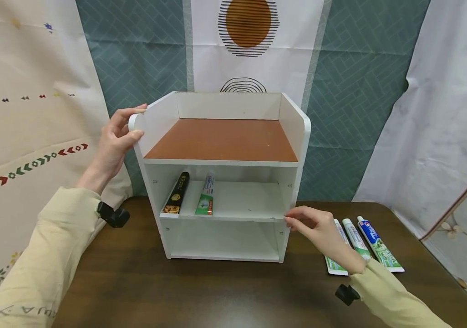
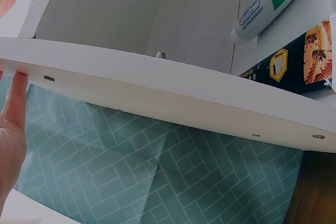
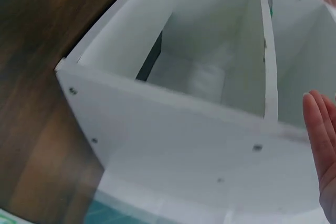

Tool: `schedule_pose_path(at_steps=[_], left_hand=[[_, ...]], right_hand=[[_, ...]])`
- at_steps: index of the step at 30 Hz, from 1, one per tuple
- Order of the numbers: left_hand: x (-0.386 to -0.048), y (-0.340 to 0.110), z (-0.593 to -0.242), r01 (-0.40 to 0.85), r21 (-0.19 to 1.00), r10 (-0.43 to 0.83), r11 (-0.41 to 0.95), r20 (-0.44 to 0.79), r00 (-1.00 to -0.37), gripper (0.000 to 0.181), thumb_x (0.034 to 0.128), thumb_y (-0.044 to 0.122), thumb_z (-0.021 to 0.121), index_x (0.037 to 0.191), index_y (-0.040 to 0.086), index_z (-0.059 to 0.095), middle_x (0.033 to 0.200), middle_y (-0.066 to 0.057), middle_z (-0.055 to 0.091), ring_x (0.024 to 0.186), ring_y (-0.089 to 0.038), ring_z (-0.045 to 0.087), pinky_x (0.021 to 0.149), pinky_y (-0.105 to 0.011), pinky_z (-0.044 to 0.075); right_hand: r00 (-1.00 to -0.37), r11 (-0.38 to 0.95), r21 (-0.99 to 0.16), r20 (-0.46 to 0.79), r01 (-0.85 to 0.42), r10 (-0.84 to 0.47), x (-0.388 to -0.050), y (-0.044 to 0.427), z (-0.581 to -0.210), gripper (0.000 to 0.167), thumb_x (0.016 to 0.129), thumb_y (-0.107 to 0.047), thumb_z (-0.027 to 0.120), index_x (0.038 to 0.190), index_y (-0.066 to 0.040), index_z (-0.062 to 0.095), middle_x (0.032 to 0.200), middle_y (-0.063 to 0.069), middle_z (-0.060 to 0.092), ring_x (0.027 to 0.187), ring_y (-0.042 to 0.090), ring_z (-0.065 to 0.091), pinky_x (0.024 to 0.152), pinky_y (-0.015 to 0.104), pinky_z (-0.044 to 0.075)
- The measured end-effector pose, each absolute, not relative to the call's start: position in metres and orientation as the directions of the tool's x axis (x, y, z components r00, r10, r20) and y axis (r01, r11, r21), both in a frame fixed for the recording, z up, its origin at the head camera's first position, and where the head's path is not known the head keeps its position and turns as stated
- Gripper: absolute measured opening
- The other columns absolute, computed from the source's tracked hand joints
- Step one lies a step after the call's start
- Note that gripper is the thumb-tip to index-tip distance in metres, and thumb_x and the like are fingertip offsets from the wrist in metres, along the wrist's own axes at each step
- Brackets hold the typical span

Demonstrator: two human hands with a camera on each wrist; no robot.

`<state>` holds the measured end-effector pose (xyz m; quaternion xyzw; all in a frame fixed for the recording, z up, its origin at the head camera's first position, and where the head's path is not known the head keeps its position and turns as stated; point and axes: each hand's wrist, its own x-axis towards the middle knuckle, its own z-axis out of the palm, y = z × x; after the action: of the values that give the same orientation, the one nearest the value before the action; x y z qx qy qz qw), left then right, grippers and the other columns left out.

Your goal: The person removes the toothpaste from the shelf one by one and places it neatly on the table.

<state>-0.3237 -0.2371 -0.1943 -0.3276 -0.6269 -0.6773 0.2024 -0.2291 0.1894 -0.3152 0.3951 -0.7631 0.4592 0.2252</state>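
A white shelf unit [image 1: 225, 260] with a brown top panel [image 1: 221, 139] stands in the middle of the table. At its upper left side panel, my left hand [image 1: 112, 143] holds the edge, with thumb and index finger at the rounded front corner. My right hand [image 1: 317, 228] is at the right side panel's front edge, level with the middle shelf, fingers fairly straight and holding nothing. Whether those fingertips touch the panel is hard to tell. On the middle shelf lie a black toothpaste tube [image 1: 177, 193] and a green-and-white toothpaste tube [image 1: 206, 196], side by side towards the left.
Right of the unit, a blue-and-green toothpaste tube [image 1: 378, 243], a white-and-green tube [image 1: 356, 238] and another green tube [image 1: 336, 265], partly behind my right forearm, lie on the dark wooden table [image 1: 217, 291]. Patterned cloth [image 1: 147, 59] hangs behind.
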Motion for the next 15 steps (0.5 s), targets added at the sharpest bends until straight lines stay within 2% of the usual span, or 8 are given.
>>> schedule_pose_path(at_steps=[3, 7, 15], left_hand=[[-0.323, -0.237, -0.194, 0.683, 0.718, 0.132, -0.133, 0.696, -0.706, 0.038, 0.0826, -0.004, 0.056, 0.118, 0.01, 0.057, 0.137, -0.008, 0.039, 0.111, -0.027, 0.042, 0.075, -0.028, 0.044], [-0.323, -0.238, -0.195, 0.686, 0.715, 0.125, -0.132, 0.699, -0.704, 0.037, 0.0825, -0.004, 0.056, 0.117, 0.01, 0.058, 0.136, -0.008, 0.039, 0.11, -0.026, 0.043, 0.074, -0.028, 0.044], [-0.323, -0.238, -0.194, 0.685, 0.714, 0.143, -0.145, 0.7, -0.7, 0.038, 0.0826, -0.004, 0.056, 0.118, 0.01, 0.057, 0.137, -0.009, 0.039, 0.107, -0.026, 0.044, 0.075, -0.028, 0.044]], right_hand=[[-0.536, 0.263, -0.467, 0.727, -0.844, -0.43, -0.233, 0.178, -0.314, 0.024, 0.072, 0.02, 0.062, 0.091, 0.007, 0.062, 0.082, 0.016, 0.064, 0.064, 0.015, 0.062, 0.055, 0.028, 0.05], [-0.506, 0.268, -0.43, 0.74, -0.862, -0.442, -0.249, 0.165, -0.321, 0.023, 0.073, 0.015, 0.066, 0.093, 0.004, 0.063, 0.084, 0.009, 0.064, 0.066, 0.016, 0.061, 0.054, 0.028, 0.05], [-0.566, 0.312, -0.473, 0.66, -0.824, -0.495, -0.273, 0.128, -0.319, 0.016, 0.082, -0.011, 0.066, 0.097, -0.005, 0.065, 0.092, -0.005, 0.063, 0.081, 0.009, 0.057, 0.062, 0.026, 0.049]])
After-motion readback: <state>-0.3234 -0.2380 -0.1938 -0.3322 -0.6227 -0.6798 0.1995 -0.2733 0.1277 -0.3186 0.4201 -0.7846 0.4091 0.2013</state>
